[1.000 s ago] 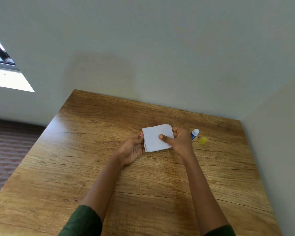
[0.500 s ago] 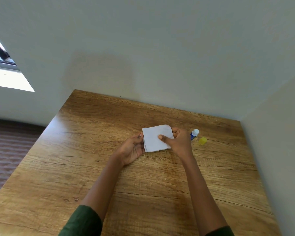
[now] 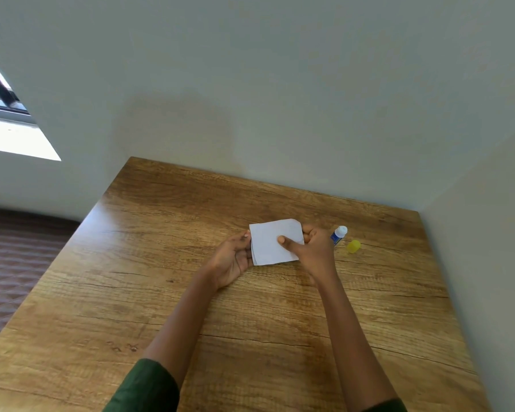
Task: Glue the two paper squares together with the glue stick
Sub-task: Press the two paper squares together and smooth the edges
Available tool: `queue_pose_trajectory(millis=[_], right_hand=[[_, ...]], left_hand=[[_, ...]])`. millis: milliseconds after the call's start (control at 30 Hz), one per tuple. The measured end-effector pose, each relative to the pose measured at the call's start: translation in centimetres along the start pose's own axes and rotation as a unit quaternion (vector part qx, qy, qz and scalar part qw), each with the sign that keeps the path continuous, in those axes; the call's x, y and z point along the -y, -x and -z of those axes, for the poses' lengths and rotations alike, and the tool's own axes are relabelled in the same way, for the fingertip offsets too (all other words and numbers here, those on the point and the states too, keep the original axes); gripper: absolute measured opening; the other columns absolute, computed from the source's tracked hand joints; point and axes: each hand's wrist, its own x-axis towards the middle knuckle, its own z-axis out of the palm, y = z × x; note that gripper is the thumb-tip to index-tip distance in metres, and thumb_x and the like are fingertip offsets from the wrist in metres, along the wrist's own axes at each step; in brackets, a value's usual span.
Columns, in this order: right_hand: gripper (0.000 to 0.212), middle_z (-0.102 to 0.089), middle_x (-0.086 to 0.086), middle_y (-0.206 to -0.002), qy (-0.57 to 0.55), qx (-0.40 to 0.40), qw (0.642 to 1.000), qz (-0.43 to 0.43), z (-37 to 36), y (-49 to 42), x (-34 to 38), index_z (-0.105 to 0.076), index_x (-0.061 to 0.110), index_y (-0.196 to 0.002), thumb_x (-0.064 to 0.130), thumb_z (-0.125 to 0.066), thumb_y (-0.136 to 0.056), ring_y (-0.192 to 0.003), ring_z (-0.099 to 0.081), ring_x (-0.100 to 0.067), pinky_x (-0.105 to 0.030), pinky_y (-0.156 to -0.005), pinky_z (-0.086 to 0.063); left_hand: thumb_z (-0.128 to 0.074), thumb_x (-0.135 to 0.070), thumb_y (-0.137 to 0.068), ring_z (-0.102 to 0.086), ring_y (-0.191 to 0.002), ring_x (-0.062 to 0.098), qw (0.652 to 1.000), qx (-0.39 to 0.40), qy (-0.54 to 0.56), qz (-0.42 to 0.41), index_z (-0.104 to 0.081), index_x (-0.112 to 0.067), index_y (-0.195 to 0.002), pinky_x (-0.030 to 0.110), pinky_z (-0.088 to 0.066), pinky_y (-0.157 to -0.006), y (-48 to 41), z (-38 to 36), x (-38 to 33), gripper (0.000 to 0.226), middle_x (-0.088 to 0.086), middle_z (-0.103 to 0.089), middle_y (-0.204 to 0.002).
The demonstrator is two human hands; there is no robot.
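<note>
Two white paper squares (image 3: 269, 240) lie stacked one on the other, held just above the wooden table (image 3: 161, 278); a thin sliver of the lower sheet shows along the left edge. My left hand (image 3: 232, 260) holds the stack's left edge with its fingertips. On the right side my right hand (image 3: 312, 252) pinches the stack, thumb on top. The glue stick (image 3: 338, 234), blue with a white tip, lies uncapped on the table just right of my right hand. Its yellow cap (image 3: 353, 246) rests beside it.
The table stands in a corner, with a pale wall (image 3: 280, 99) along its far edge and another wall (image 3: 494, 263) along its right edge. Dark patterned floor (image 3: 15, 263) shows past the table's left edge. A window (image 3: 6, 114) is at upper left.
Both hands and the paper stack stay almost in place. My right thumb has slid slightly along the top sheet.
</note>
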Motion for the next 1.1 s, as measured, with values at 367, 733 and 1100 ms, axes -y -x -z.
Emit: queue_pose_trajectory(millis=[367, 733, 1100], right_hand=[[0.038, -0.069, -0.003, -0.092, 0.055, -0.047, 0.997, 0.009, -0.62, -0.07, 0.00, -0.069, 0.004, -0.104, 0.020, -0.081, -0.071, -0.077, -0.064, -0.013, -0.023, -0.060, -0.051], [0.045, -0.072, -0.008, -0.103, 0.082, -0.067, 0.994, 0.000, -0.98, 0.04, -0.20, -0.068, 0.005, -0.107, 0.027, -0.082, -0.069, -0.086, -0.066, -0.018, -0.034, -0.069, -0.057], [0.041, -0.069, -0.002, -0.097, 0.108, -0.042, 0.993, 0.022, -0.67, 0.37, 0.06, -0.068, 0.008, -0.104, 0.028, -0.081, -0.070, -0.088, -0.065, -0.018, -0.036, -0.072, -0.056]], left_hand=[[-0.029, -0.021, -0.100, -0.059, -0.108, 0.033, 1.000, -0.005, -0.011, 0.002, -0.048, -0.002, -0.126, 0.042, -0.051, -0.089, 0.02, 0.01, 0.07, 0.037, 0.025, -0.058, -0.123], [-0.044, -0.007, -0.095, -0.063, -0.101, 0.027, 1.000, -0.017, -0.019, -0.004, -0.058, -0.002, -0.108, 0.039, -0.055, -0.086, -0.09, -0.21, 0.20, 0.020, 0.017, -0.064, -0.110], [-0.043, -0.007, -0.096, -0.069, -0.089, 0.021, 1.000, -0.020, -0.009, -0.016, -0.061, -0.004, -0.100, 0.039, -0.053, -0.087, 0.20, -0.36, 0.10, 0.019, 0.010, -0.071, -0.096]])
